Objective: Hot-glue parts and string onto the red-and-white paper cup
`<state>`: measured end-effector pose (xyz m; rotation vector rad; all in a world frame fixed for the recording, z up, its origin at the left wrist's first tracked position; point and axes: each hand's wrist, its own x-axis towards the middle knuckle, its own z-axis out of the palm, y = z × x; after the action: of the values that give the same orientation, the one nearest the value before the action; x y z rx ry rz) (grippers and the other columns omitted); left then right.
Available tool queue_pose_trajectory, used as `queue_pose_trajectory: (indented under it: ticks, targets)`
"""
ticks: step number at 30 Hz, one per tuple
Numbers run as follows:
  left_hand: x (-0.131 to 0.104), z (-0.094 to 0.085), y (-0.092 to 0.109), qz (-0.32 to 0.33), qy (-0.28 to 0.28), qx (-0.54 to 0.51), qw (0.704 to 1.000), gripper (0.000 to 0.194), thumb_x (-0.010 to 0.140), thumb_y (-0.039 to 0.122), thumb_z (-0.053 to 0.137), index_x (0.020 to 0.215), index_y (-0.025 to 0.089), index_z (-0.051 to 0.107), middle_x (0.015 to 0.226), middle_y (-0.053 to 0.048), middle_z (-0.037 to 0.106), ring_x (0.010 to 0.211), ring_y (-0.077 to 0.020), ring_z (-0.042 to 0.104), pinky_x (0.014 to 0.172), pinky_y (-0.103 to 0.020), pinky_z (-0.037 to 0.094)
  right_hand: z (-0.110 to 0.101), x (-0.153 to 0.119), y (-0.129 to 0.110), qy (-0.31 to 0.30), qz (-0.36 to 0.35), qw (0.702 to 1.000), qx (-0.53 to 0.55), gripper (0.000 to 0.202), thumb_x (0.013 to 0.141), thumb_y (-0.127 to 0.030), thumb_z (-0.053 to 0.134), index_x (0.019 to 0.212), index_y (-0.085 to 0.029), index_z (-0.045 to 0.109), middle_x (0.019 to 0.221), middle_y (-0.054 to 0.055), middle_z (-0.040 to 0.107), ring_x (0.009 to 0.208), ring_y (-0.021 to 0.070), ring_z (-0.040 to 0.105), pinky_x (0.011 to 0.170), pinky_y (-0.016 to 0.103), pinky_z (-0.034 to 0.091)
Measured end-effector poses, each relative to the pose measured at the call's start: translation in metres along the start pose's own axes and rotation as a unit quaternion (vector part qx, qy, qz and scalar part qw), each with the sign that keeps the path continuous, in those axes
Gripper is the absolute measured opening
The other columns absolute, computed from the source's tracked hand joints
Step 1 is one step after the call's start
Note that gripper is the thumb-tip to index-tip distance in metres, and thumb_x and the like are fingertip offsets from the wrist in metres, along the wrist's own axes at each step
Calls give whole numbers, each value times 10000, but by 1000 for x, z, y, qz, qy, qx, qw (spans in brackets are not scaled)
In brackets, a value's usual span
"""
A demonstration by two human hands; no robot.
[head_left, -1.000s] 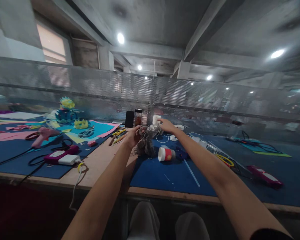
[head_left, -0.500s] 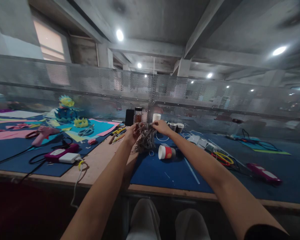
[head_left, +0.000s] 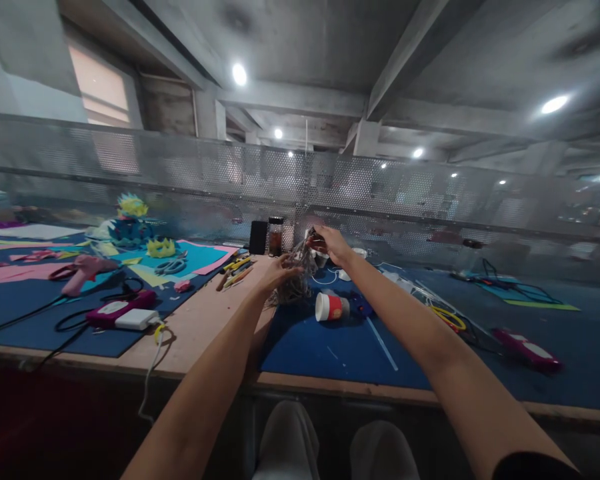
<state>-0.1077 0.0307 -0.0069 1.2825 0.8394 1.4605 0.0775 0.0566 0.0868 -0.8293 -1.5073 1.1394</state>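
A tangled bundle of grey string hangs down to the mat's left edge in front of me. My left hand has its fingers closed on the bundle's left side. Higher up and to the right, my right hand pinches strands at the top and draws them upward. Its fingertips partly hide a white cup behind. Just below the hands, a paper cup with a red band lies on its side on the blue mat.
On the left are a pink glue gun, scissors, a yellow paper crown and a purple power strip. A jar stands at the back. Yellow cable and another purple strip lie right.
My right hand has risen slightly and moved right, stretching strands upward. My left hand has shifted lower on the bundle.
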Motion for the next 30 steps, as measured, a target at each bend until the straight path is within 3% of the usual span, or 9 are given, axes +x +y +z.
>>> queue_pose_trajectory:
  ticks: [5, 9, 12, 18, 22, 26, 30]
  targets:
    - [-3, 5, 0, 21, -17, -7, 1000, 384, 664, 308, 884, 1011, 198, 763, 1045, -78, 766, 990, -248, 686, 799, -283, 487, 1, -4, -5, -22, 17, 999, 30, 238, 966, -390, 577, 853, -203, 670, 868, 19, 738, 697, 126, 709, 739, 256, 573]
    - [1, 2, -2, 17, -15, -45, 999, 309, 660, 325, 882, 894, 158, 770, 909, -81, 763, 837, -210, 697, 737, -278, 505, -1, -5, -5, -39, 33, 998, 34, 230, 967, -369, 582, 855, -197, 685, 902, 24, 739, 663, 104, 676, 708, 230, 570]
    - [6, -4, -4, 9, 21, -87, 996, 246, 692, 313, 849, 841, 146, 748, 797, -63, 741, 750, -190, 688, 719, -290, 529, -4, -6, -2, -40, 40, 998, 31, 244, 967, -381, 581, 857, -189, 684, 867, 31, 739, 612, 94, 639, 656, 208, 559]
    - [11, -16, 1, -13, 97, -200, 975, 137, 856, 295, 678, 872, 160, 696, 798, -56, 736, 738, -168, 697, 703, -270, 562, -13, -6, 6, -14, 37, 999, 28, 198, 954, -373, 596, 981, -200, 689, 730, -16, 697, 480, 75, 570, 550, 197, 517]
    - [9, -19, 11, -30, 130, -261, 956, 231, 947, 315, 566, 788, 169, 648, 712, -41, 698, 642, -143, 675, 646, -243, 565, -18, -3, 12, 28, 35, 999, 17, 178, 951, -343, 607, 989, -189, 687, 617, -46, 637, 406, 53, 496, 464, 157, 449]
    - [6, -19, 20, -32, 143, -291, 945, 320, 997, 343, 467, 902, 136, 692, 788, -73, 723, 615, -143, 673, 636, -255, 579, -25, 0, 16, 59, 34, 998, 1, 189, 971, -319, 581, 993, -169, 692, 549, -55, 590, 359, 39, 424, 418, 140, 401]
    - [5, -24, 22, -12, 231, -296, 927, 348, 1011, 345, 403, 957, 133, 675, 772, -61, 718, 567, -116, 653, 573, -210, 539, -33, 2, 19, 74, 25, 997, -13, 228, 986, -351, 561, 1016, -166, 690, 518, -59, 561, 338, 34, 364, 388, 133, 345]
